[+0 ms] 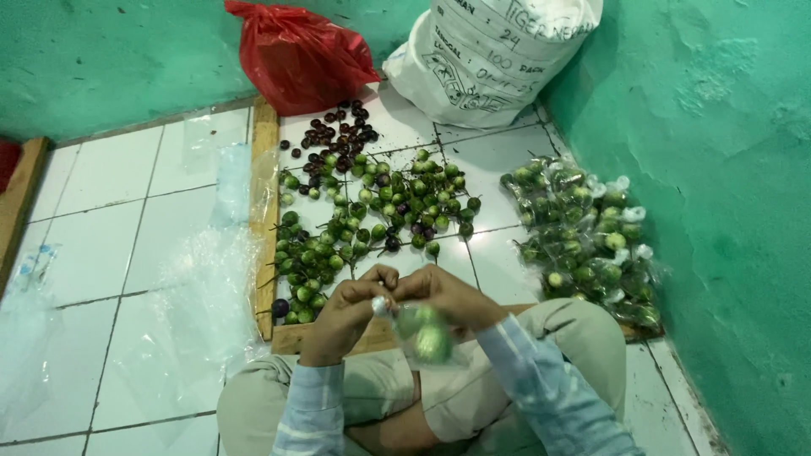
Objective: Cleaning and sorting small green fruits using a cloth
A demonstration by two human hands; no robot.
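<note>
A white sack (490,51) leans in the green corner beside a red bag (300,55). On the tiled floor (127,219) lie loose green fruits (372,207), filled packets (587,236) piled to their right, and empty plastic bags (203,287) to the left. Over the lap, both hands grip a small clear bag (427,338) of green fruits: left hand (342,317) and right hand (443,295) pinch its neck shut.

We see a red bag (300,55) and a white lettered sack (490,55) against the green wall, with clear filled packets (587,241) heaped at right.
</note>
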